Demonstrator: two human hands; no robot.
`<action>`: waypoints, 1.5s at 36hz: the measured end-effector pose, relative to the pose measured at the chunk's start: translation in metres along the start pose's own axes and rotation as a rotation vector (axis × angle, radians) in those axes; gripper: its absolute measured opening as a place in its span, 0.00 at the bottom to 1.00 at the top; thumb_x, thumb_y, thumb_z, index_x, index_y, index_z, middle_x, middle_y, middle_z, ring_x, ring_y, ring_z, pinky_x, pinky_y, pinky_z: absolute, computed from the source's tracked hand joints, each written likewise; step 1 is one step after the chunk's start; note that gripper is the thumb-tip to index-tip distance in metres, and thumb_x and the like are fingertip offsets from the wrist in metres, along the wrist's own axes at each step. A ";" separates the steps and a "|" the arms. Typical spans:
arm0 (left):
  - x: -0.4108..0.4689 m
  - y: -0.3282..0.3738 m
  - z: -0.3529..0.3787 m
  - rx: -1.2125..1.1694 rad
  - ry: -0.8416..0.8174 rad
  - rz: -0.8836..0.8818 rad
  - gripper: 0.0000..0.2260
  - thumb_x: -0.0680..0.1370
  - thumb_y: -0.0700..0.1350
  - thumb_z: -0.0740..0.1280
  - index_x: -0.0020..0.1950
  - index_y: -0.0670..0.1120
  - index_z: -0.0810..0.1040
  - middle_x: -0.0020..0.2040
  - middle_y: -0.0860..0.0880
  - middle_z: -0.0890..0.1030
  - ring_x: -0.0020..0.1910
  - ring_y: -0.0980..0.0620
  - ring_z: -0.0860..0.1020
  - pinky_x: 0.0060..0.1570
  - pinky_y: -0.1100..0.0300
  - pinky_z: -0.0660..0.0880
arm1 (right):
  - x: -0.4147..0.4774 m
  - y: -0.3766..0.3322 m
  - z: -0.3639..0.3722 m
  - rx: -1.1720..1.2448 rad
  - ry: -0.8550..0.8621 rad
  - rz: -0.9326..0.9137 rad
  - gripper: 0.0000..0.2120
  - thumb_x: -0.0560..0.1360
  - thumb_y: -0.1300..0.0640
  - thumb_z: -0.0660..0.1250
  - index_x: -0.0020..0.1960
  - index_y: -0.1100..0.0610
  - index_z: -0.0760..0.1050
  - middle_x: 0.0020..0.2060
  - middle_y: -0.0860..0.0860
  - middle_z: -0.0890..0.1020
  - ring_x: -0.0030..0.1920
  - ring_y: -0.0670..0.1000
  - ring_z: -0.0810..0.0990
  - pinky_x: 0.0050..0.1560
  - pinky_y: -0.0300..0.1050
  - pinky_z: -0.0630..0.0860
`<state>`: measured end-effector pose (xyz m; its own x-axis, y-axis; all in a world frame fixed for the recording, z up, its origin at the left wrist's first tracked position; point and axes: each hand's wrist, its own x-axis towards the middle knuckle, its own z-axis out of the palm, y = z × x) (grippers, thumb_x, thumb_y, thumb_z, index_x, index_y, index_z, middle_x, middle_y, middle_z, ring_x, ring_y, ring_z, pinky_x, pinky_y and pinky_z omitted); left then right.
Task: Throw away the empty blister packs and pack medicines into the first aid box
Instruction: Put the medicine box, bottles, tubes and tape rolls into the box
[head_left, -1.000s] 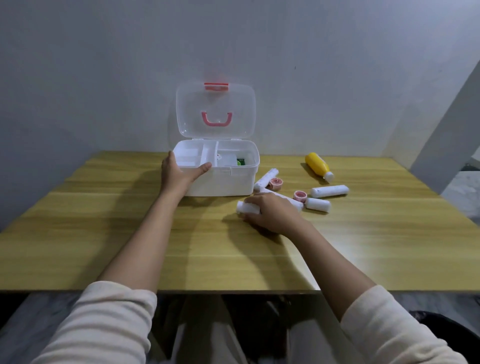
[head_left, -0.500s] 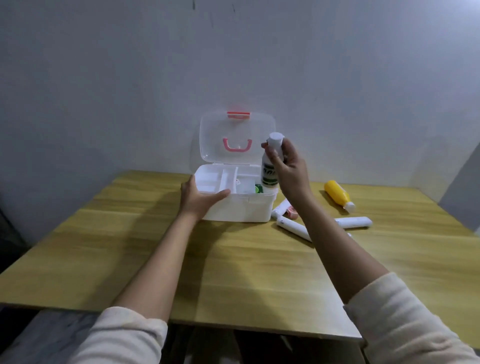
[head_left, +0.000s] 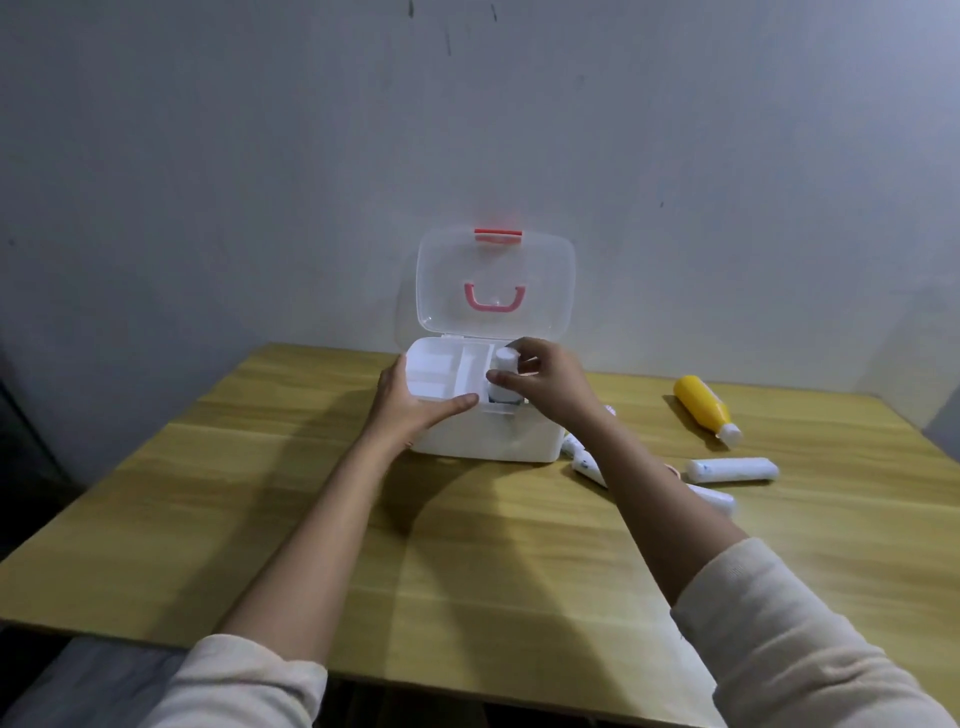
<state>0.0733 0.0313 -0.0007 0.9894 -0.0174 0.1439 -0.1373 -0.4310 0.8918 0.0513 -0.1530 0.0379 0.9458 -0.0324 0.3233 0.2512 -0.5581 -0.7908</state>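
At frame centre the right hand is closed around a small white bottle, held upright and partly lowered into the right compartment of the first aid box, likely so it stands rather than rolls. The left hand lies open against the box's front left corner, thumb along the rim, apparently steadying it. Right of centre on the worktop lie a yellow bottle and white tubes, unpacked.

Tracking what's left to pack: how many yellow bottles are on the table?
1. The yellow bottle lies on its side on the table, right of the first aid box; none looks hidden.
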 end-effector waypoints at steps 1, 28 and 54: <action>0.000 -0.001 -0.001 -0.004 -0.001 0.004 0.50 0.51 0.67 0.76 0.70 0.51 0.68 0.66 0.48 0.72 0.65 0.47 0.72 0.60 0.46 0.75 | 0.000 0.001 0.000 0.011 0.005 0.005 0.14 0.68 0.55 0.74 0.51 0.58 0.78 0.43 0.52 0.79 0.44 0.51 0.80 0.37 0.32 0.72; 0.010 0.005 -0.008 0.214 -0.042 0.027 0.52 0.52 0.72 0.73 0.72 0.52 0.68 0.68 0.48 0.70 0.67 0.48 0.70 0.62 0.52 0.72 | 0.002 -0.005 -0.005 -0.309 -0.071 -0.123 0.17 0.68 0.56 0.74 0.54 0.61 0.78 0.46 0.57 0.83 0.42 0.50 0.75 0.43 0.40 0.69; 0.007 -0.003 0.006 0.142 0.091 0.065 0.49 0.50 0.69 0.75 0.66 0.49 0.72 0.65 0.47 0.72 0.63 0.47 0.71 0.59 0.54 0.71 | -0.035 0.150 -0.131 -0.364 0.435 0.695 0.24 0.73 0.56 0.68 0.64 0.64 0.67 0.61 0.65 0.74 0.64 0.64 0.71 0.60 0.53 0.70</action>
<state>0.0813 0.0266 -0.0049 0.9695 0.0292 0.2434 -0.1868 -0.5550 0.8106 0.0290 -0.3446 -0.0239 0.6798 -0.7309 0.0603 -0.4995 -0.5217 -0.6916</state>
